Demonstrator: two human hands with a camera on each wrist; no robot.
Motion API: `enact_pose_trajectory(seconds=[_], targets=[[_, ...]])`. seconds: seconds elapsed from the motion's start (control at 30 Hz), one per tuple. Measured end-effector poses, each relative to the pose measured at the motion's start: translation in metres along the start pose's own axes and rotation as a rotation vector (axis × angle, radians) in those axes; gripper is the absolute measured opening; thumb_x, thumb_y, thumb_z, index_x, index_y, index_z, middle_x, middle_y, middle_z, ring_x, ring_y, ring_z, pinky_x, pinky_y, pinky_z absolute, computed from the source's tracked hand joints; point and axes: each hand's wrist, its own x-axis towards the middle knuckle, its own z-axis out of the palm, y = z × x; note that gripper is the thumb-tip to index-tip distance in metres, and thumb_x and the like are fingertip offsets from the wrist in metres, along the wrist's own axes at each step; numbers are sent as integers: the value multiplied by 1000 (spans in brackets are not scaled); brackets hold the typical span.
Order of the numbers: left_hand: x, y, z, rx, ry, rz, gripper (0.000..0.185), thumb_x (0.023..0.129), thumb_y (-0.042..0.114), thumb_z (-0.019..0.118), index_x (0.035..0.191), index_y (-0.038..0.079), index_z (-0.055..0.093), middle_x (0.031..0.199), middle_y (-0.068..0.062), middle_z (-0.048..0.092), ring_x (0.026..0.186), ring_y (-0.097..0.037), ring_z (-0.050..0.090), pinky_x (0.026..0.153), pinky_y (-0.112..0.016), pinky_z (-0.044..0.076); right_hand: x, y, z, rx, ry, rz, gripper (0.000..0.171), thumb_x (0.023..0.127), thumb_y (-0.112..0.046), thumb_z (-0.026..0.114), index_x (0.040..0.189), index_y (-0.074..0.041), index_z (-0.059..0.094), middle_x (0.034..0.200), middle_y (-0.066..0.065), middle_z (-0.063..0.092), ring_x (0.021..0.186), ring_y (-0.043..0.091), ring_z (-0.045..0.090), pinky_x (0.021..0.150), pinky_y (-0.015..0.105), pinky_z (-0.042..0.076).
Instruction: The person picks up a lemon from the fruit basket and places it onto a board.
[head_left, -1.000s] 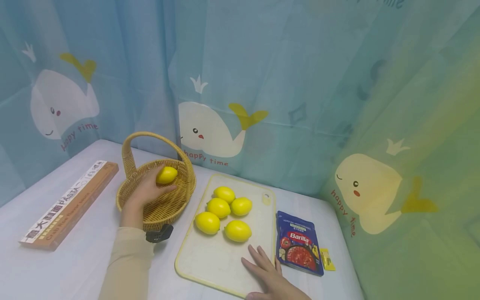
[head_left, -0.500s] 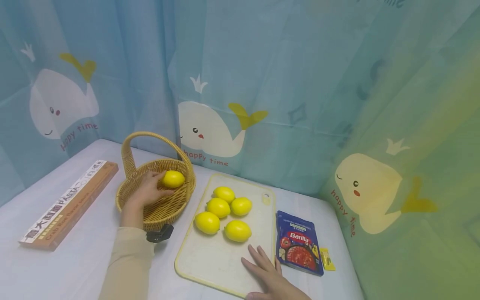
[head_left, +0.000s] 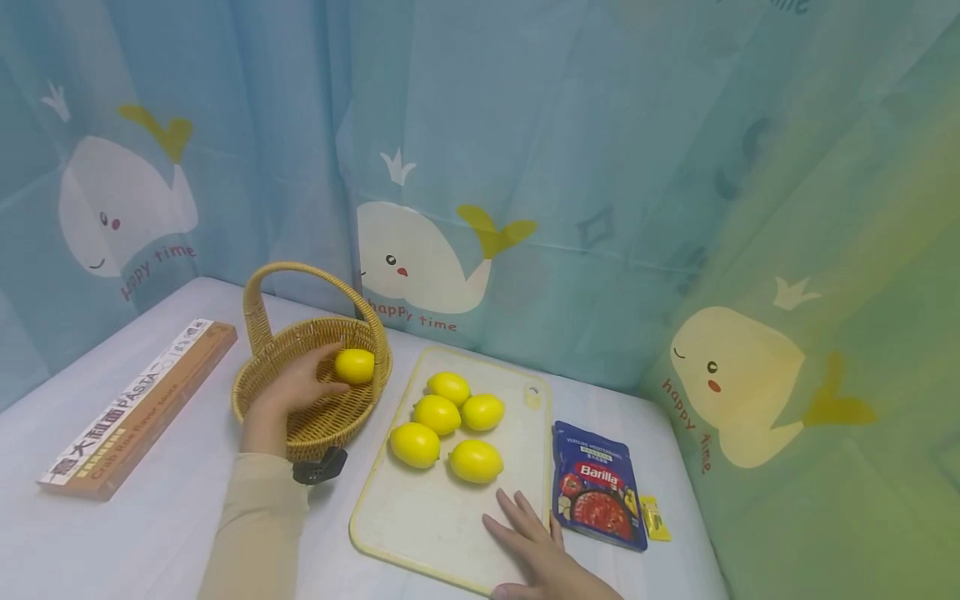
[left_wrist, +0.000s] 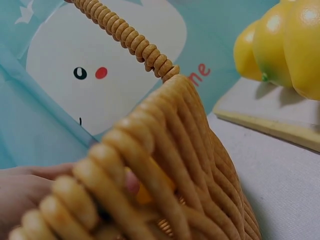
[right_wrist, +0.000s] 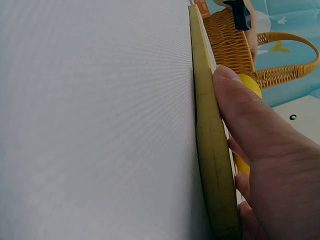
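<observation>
Head view: left hand [head_left: 296,387] in wicker basket [head_left: 255,396], fingers touching lemon [head_left: 355,366], grip not clearly closed. Right hand [head_left: 536,550] flat on cutting board [head_left: 420,525]. Step judged: depositing; next calls for release.
Left wrist: basket [left_wrist: 165,165] weave hides grip.
Right wrist: thumb [right_wrist: 245,117] on board [right_wrist: 210,145].

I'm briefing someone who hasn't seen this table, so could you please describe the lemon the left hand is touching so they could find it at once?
Find the wicker basket left of the cutting board. The lemon lies inside it, by the left hand's fingertips. It is the only lemon in the basket; the five others sit on the board.

Left hand [head_left: 296,388] outstretched, right hand [head_left: 536,557] flat.
</observation>
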Motion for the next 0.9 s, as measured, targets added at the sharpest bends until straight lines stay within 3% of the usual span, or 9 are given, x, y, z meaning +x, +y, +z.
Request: enact_pose_trajectory(seconds=[0.3, 0.57, 0.9], targets=[[-1, 0, 3, -2, -16, 52, 69, 83, 16, 71, 143, 1, 39, 141, -27, 43, 129, -43, 40, 110, -58, 30, 0, -1, -1, 0, -10, 14, 74, 83, -56, 61, 147, -35, 32, 160, 10, 11, 143, 48, 2, 94, 83, -4], [-1, 2, 2, -88, -24, 13, 62, 84, 14, 70, 138, 2, 42, 141, -23, 45, 125, -42, 47, 107, -55, 37, 0, -2, -2, 5, -21, 14, 73, 84, -55, 61, 147, -34, 32, 160, 10, 10, 143, 48, 1, 94, 83, -4], [-3, 3, 2, -74, -57, 105, 59, 84, 10, 70, 138, 5, 47, 136, -21, 50, 121, -41, 49, 103, -56, 40, 0, 0, -1, 17, -25, 15, 73, 84, -54, 61, 147, -34, 32, 160, 10, 10, 143, 47, 0, 94, 83, -5]])
